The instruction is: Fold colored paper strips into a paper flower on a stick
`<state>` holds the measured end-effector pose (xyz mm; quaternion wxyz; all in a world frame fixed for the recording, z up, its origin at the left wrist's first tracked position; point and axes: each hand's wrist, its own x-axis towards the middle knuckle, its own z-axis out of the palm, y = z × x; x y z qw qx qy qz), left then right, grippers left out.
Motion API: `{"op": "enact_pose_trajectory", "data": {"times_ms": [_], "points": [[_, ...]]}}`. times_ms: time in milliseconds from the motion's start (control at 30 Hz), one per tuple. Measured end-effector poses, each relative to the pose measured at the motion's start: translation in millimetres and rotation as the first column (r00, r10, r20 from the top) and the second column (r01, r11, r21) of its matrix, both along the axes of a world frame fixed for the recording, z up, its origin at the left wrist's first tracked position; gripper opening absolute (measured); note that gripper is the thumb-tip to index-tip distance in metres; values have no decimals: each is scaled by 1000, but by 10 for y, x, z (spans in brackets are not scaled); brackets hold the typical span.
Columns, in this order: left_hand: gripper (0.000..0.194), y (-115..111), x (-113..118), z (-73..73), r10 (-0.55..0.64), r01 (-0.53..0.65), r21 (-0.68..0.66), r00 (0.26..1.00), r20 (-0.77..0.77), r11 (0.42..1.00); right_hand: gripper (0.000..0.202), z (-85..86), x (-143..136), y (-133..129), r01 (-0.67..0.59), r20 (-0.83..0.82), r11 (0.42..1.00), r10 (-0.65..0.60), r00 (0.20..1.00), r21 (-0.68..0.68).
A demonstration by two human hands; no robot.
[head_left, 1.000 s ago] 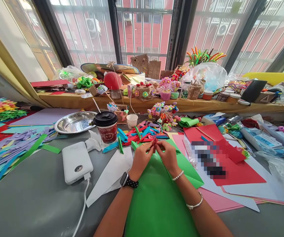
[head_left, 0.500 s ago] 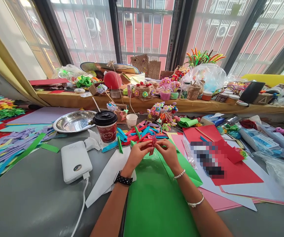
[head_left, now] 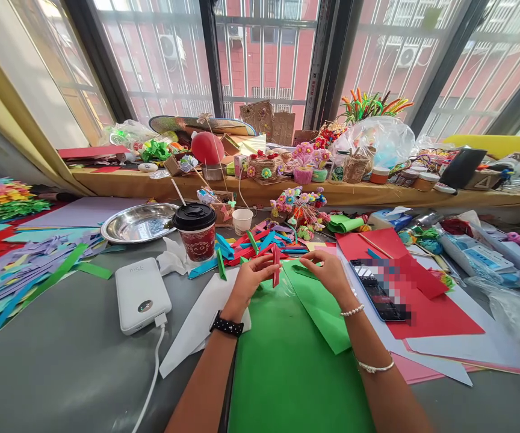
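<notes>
My left hand pinches a folded red paper piece upright between thumb and fingertips. To the right of it, my right hand has its thumb and fingers bent around the edge of a light green paper sheet. That sheet lies slanted over a larger dark green surface. Beyond the hands is a loose pile of folded red, blue and green paper strips. White paper lies under and beside my left wrist.
A lidded cup with a straw, a steel dish and a cabled white power bank are on the left. A phone rests on red paper at right. Crafts crowd the ledge behind.
My right hand has moved right, away from the red paper piece, which stays in my left hand. The light green sheet has turned, its near corner shifting left and towards me.
</notes>
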<state>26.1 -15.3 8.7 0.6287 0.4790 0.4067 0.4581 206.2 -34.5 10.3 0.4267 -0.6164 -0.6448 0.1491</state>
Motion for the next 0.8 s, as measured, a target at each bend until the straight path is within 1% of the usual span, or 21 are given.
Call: {"op": "enact_pose_trajectory", "data": {"times_ms": [67,133,200,267,367,467,567,667,800], "points": [[38,9,-14,0,31,-29,-43,999,30,999,16,-37,99,11,81,179,996,-72,981,-41],[37,15,-25,1,49,-45,-75,997,57,996,16,-89,169,18,140,339,985,-100,935,-97],[36,16,-31,6,62,-54,-95,995,84,994,16,-129,202,19,176,445,972,-91,891,-153],[37,14,-32,13,77,-64,-114,991,112,991,16,-141,204,16,203,497,957,-76,864,-207],[36,12,-35,22,113,-94,-139,985,133,986,13,-110,172,11,237,516,929,-60,854,-284],[33,12,-42,25,149,-129,-140,978,143,982,13,-62,130,5,235,517,918,-39,855,-320],[30,13,-46,21,156,-133,-144,973,167,981,15,-31,97,1,218,493,924,-38,869,-314],[30,13,-42,18,136,-112,-146,975,173,983,15,-22,86,4,184,421,943,-53,906,-276],[30,15,-32,18,133,-109,-144,977,169,984,13,-12,98,4,204,389,944,-91,917,-259]]}}
